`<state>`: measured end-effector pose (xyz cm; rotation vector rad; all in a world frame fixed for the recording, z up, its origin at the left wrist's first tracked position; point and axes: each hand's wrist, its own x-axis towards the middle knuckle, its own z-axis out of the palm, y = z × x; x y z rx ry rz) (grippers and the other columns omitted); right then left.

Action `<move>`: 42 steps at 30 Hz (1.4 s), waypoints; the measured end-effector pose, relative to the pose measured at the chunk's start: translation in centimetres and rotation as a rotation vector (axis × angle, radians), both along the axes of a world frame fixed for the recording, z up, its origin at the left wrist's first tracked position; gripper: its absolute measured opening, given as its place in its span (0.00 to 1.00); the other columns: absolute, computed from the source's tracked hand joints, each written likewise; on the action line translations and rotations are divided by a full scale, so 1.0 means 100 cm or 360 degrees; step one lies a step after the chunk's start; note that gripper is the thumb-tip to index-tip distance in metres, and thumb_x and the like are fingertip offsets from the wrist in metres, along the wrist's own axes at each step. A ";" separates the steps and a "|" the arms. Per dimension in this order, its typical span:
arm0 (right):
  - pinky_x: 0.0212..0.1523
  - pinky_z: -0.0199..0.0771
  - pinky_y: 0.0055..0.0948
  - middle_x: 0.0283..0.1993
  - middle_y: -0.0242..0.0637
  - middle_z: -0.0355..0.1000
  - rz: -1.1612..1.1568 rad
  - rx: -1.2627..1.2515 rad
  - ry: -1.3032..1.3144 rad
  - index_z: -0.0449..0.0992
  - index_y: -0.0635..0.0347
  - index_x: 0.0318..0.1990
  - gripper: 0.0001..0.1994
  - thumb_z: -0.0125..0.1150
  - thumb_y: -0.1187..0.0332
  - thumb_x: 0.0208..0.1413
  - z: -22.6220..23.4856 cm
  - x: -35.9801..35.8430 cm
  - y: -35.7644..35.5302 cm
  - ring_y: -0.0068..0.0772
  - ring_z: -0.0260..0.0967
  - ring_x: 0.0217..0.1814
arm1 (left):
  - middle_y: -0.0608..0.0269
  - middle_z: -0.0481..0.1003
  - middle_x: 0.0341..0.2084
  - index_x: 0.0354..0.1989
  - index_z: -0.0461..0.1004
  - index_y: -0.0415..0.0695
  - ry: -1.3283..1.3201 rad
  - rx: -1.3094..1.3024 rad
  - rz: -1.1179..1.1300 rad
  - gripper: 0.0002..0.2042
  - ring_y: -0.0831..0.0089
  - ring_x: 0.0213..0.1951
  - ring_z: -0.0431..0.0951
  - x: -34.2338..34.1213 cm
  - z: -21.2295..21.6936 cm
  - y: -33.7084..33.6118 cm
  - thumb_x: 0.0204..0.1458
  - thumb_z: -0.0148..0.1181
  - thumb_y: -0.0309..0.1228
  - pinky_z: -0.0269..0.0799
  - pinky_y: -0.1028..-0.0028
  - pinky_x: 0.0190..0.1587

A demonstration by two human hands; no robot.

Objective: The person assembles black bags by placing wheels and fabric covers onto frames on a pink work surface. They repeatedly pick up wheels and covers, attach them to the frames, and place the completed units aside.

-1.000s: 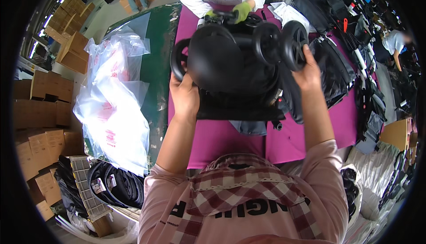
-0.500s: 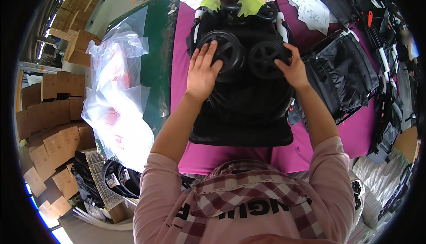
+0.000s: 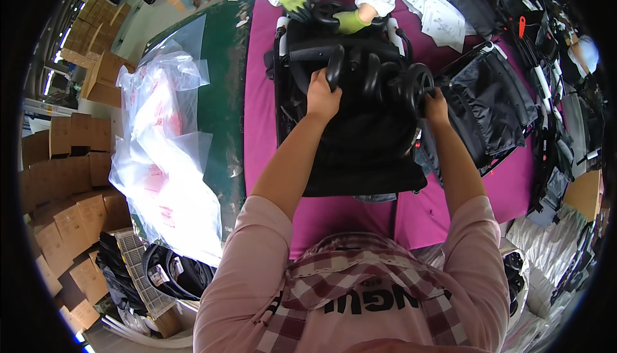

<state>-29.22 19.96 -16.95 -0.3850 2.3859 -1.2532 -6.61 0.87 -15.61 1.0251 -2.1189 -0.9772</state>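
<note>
A folded black stroller lies on the magenta-covered table. My left hand is closed around the rim of a black wheel, which stands nearly edge-on. On the right, my right hand grips the edge of another black wheel. Smaller wheels show between my hands. Across the table, a co-worker's green-gloved hands are at a black wheel on the stroller's far end.
Clear plastic bags lie on the green surface to the left. Black fabric on a frame rests at the right, with paper sheets beyond. Cardboard boxes are stacked at far left.
The near wheels have turned from face-up to nearly edge-on. My hands have gone from resting on them to gripping their rims. The stroller's near end has shifted and tilted.
</note>
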 end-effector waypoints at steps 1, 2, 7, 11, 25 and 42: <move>0.44 0.76 0.40 0.48 0.52 0.74 0.0054 -0.0010 0.0226 0.68 0.60 0.56 0.21 0.55 0.67 0.54 -0.008 -0.006 0.001 0.47 0.75 0.49 | 0.46 0.69 0.47 0.50 0.67 0.38 -0.0043 0.0018 -0.0029 0.21 0.46 0.50 0.71 0.002 -0.001 0.000 0.43 0.58 0.21 0.69 0.60 0.52; 0.46 0.75 0.41 0.48 0.53 0.74 0.0121 -0.0015 0.0442 0.68 0.59 0.56 0.21 0.55 0.67 0.54 -0.006 -0.002 0.000 0.48 0.74 0.50 | 0.46 0.69 0.47 0.49 0.67 0.38 -0.0064 -0.0009 -0.0019 0.21 0.46 0.50 0.71 0.006 -0.003 -0.001 0.43 0.59 0.21 0.70 0.59 0.51; 0.47 0.73 0.38 0.48 0.51 0.74 0.0085 -0.0144 0.0103 0.63 0.57 0.60 0.27 0.60 0.65 0.52 0.014 0.003 -0.002 0.43 0.74 0.48 | 0.45 0.69 0.50 0.50 0.66 0.38 -0.0269 -0.0580 0.0011 0.23 0.45 0.50 0.71 0.036 0.001 -0.019 0.43 0.62 0.24 0.70 0.57 0.52; 0.44 0.74 0.37 0.46 0.49 0.73 0.0158 -0.0287 -0.0036 0.60 0.59 0.62 0.31 0.62 0.66 0.50 0.027 0.005 -0.013 0.39 0.75 0.42 | 0.45 0.67 0.55 0.53 0.66 0.38 -0.0476 -0.0361 0.0080 0.25 0.46 0.54 0.69 0.073 0.022 -0.036 0.43 0.63 0.25 0.70 0.59 0.54; 0.63 0.59 0.48 0.70 0.40 0.51 0.1373 -0.0364 0.1531 0.66 0.47 0.61 0.36 0.72 0.65 0.39 0.071 0.109 -0.062 0.50 0.50 0.72 | 0.46 0.62 0.58 0.49 0.71 0.46 -0.0681 -0.1114 -0.0219 0.24 0.38 0.62 0.59 0.019 0.024 -0.005 0.40 0.60 0.18 0.66 0.58 0.60; 0.55 0.67 0.44 0.55 0.40 0.68 0.0916 -0.0668 0.1239 0.70 0.60 0.33 0.16 0.72 0.73 0.36 0.015 0.078 -0.113 0.54 0.63 0.60 | 0.58 0.74 0.39 0.33 0.78 0.40 -0.0994 -0.0830 -0.0554 0.13 0.63 0.48 0.74 0.038 0.013 -0.018 0.51 0.59 0.38 0.54 0.56 0.65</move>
